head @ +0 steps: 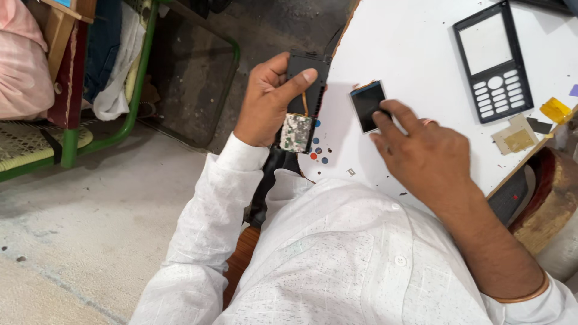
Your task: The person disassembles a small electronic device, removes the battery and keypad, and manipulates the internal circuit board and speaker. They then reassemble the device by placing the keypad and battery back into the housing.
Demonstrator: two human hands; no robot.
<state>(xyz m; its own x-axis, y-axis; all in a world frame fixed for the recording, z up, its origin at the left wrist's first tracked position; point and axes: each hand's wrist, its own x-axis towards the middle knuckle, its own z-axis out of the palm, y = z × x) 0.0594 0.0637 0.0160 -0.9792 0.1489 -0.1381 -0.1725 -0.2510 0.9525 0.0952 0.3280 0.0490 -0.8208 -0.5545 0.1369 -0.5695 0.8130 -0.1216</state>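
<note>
While the white bench (421, 48) carries the loose parts, the left hand (265, 102) holds its grip clamped on the opened phone body (304, 96) beyond the bench's left edge; the right hand (424, 153) presses its fingertips, not closed, on the small screen (367, 105) near that edge, which I judge must next be lifted carefully.

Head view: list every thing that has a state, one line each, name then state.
Left hand: shut on the opened phone body, off the table edge.
Opened phone body: cover off, circuit board exposed.
Right hand: fingertips pressing on the small display screen, not closed round it.
Small display screen: loose, dark, flat on the white table.
Phone front cover: detached, lying flat, untouched.
</note>
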